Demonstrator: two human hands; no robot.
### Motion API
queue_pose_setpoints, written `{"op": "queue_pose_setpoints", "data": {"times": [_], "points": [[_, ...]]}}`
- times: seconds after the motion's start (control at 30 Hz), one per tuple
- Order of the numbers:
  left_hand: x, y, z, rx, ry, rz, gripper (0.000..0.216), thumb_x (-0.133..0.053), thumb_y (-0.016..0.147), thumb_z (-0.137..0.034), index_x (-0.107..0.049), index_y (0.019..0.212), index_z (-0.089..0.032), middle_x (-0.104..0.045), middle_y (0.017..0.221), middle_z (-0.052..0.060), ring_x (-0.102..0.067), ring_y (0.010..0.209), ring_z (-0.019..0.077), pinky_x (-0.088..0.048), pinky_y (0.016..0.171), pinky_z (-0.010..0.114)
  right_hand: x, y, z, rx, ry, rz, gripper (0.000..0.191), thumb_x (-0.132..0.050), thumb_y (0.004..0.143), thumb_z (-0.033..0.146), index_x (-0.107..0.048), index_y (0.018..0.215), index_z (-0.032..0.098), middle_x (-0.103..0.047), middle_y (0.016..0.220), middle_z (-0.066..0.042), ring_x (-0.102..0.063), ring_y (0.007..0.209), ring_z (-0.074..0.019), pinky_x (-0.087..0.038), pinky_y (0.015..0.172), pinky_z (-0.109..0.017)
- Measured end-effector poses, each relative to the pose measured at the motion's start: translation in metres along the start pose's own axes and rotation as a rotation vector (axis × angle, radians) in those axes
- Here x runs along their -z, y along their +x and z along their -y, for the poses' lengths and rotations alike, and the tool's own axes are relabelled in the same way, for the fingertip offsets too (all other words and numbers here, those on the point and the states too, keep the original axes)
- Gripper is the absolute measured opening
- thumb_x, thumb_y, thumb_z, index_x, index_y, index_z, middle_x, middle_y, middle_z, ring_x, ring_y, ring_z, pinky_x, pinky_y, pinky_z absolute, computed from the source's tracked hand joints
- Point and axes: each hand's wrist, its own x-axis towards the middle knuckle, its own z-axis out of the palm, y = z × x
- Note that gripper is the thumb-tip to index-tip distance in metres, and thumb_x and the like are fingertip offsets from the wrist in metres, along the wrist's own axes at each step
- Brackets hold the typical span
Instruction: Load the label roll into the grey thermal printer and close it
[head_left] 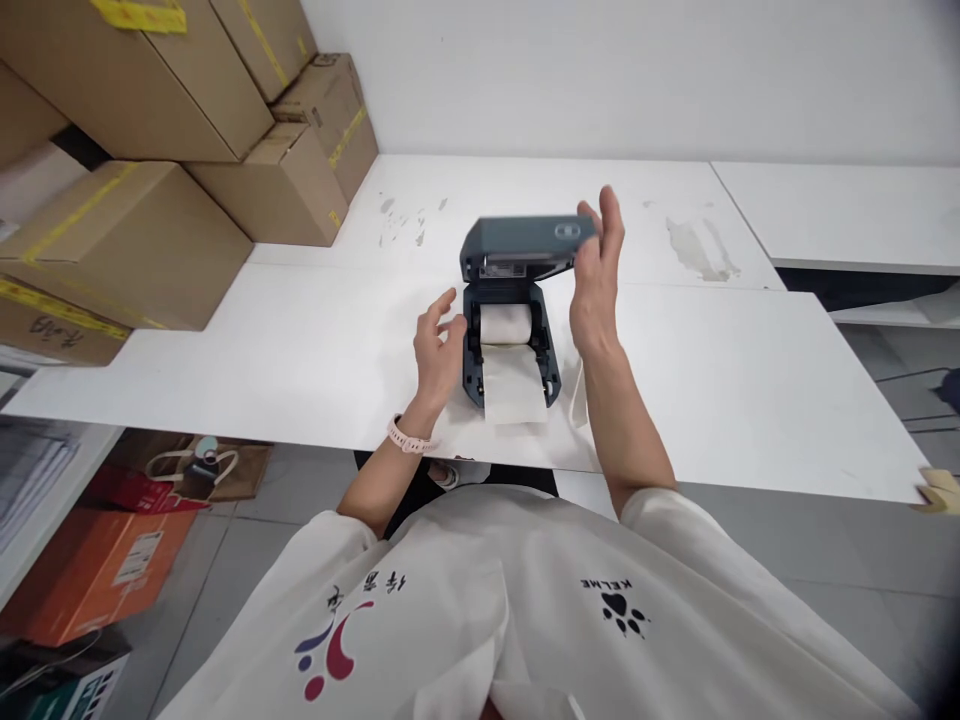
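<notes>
A dark grey plastic desktop printer (471, 352) sits open near the front edge of a white laminate counter (300, 340), directly before the person wearing the camera. Its hinged dark grey lid (517, 240) is raised above the base and tilted back. Inside the bay lies a white paper roll (505, 322), and a white paper strip (514, 392) runs from it forward over the printer's front lip, ending close to the counter's edge.

The right hand (598, 280) stands upright at the lid's right end, fingers straight and held loosely together, palm against the plastic. The thumb is hidden, so it cannot be told whether the lid is gripped or merely propped. The left hand (437, 352), with a pale pink wristband (407, 436) on its wrist, rests on the counter against the base's left wall, fingers loosely curled and clasping nothing, thumb lifted.

Brown cardboard boxes with yellow tape (135, 240) are stacked at the counter's far left corner, well apart from the printer. A second white counter (840, 210) adjoins on the right. An orange carton (97, 570) lies on the floor below at left.
</notes>
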Motion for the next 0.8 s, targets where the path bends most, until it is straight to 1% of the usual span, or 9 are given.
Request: {"op": "queue_pose_setpoints", "data": {"times": [0.1,0.2,0.3,0.43,0.5,0.57,0.67,0.73,0.8], "points": [[0.001,0.013,0.011,0.156,0.257,0.134,0.058,-0.065,0.088,-0.037,-0.060,0.143,-0.021,-0.074,0.103,0.009,-0.069,0.096,0.0272,-0.053,0.091,0.041,-0.011,0.061,-0.019,0.000,-0.003,-0.045,0.081,-0.039,0.091,0.088,-0.034,0.159,0.042,-0.036,0.168,0.000,-0.028,0.162,-0.0311,-0.026,0.132,-0.050],[0.001,0.014,0.019,0.272,0.353,0.225,0.061,-0.067,0.084,-0.036,-0.059,0.143,-0.019,-0.062,0.067,0.000,-0.064,0.071,0.0259,-0.049,0.079,0.039,-0.019,0.111,-0.053,-0.023,-0.016,-0.023,0.081,-0.042,0.091,0.087,-0.033,0.158,0.044,-0.036,0.168,0.001,-0.023,0.163,-0.0350,-0.024,0.129,-0.058],[-0.002,0.018,0.023,0.318,0.356,0.224,0.055,-0.068,0.081,-0.033,-0.064,0.134,-0.021,-0.059,0.060,-0.001,-0.063,0.068,0.0273,-0.046,0.074,0.037,-0.019,0.130,-0.065,0.023,-0.081,0.007,0.078,-0.047,0.092,0.082,-0.034,0.158,0.042,-0.040,0.165,0.000,-0.022,0.162,-0.0383,-0.024,0.126,-0.065],[-0.006,0.029,0.021,0.322,0.473,0.254,0.051,-0.064,0.080,-0.030,-0.064,0.130,-0.021,-0.069,0.073,0.003,-0.068,0.078,0.0298,-0.046,0.075,0.038,-0.008,0.097,-0.032,0.208,-0.256,-0.033,0.063,-0.056,0.097,0.064,-0.046,0.152,0.035,-0.047,0.160,-0.005,-0.036,0.156,-0.0356,-0.027,0.128,-0.060],[-0.007,0.033,0.017,0.316,0.566,0.298,0.051,-0.059,0.082,-0.028,-0.061,0.132,-0.020,-0.074,0.086,0.006,-0.070,0.089,0.0313,-0.048,0.079,0.039,-0.004,0.070,-0.014,0.249,-0.366,0.137,0.047,-0.054,0.100,0.051,-0.058,0.141,0.030,-0.061,0.146,-0.008,-0.051,0.144,-0.0341,-0.037,0.123,-0.057],[-0.009,0.035,0.013,0.306,0.668,0.336,0.050,-0.054,0.084,-0.026,-0.059,0.133,-0.020,-0.077,0.097,0.009,-0.071,0.101,0.0325,-0.049,0.085,0.040,-0.006,0.046,-0.006,0.215,-0.499,0.465,0.039,-0.057,0.098,0.039,-0.064,0.133,0.025,-0.070,0.131,-0.010,-0.062,0.129,-0.0340,-0.048,0.112,-0.055],[-0.010,0.035,0.009,0.309,0.741,0.365,0.048,-0.051,0.086,-0.025,-0.057,0.134,-0.020,-0.077,0.106,0.009,-0.070,0.110,0.0329,-0.049,0.091,0.041,-0.023,0.027,-0.014,0.070,-0.752,0.973,0.058,-0.067,0.087,0.031,-0.056,0.143,0.020,-0.069,0.135,-0.015,-0.062,0.127,-0.0385,-0.052,0.103,-0.052],[-0.011,0.034,0.009,0.323,0.734,0.366,0.049,-0.051,0.087,-0.025,-0.056,0.135,-0.021,-0.077,0.110,0.009,-0.069,0.112,0.0327,-0.049,0.092,0.041,-0.037,0.023,-0.025,-0.010,-0.885,1.128,0.075,-0.074,0.081,0.030,-0.047,0.150,0.014,-0.064,0.143,-0.021,-0.060,0.131,-0.0431,-0.049,0.106,-0.055],[-0.011,0.033,0.010,0.334,0.721,0.358,0.049,-0.051,0.088,-0.026,-0.055,0.137,-0.021,-0.077,0.112,0.009,-0.069,0.113,0.0325,-0.049,0.092,0.040,-0.046,0.025,-0.033,-0.042,-0.939,1.156,0.085,-0.077,0.078,0.031,-0.043,0.153,0.010,-0.063,0.143,-0.025,-0.061,0.130,-0.0452,-0.048,0.106,-0.056]]}}
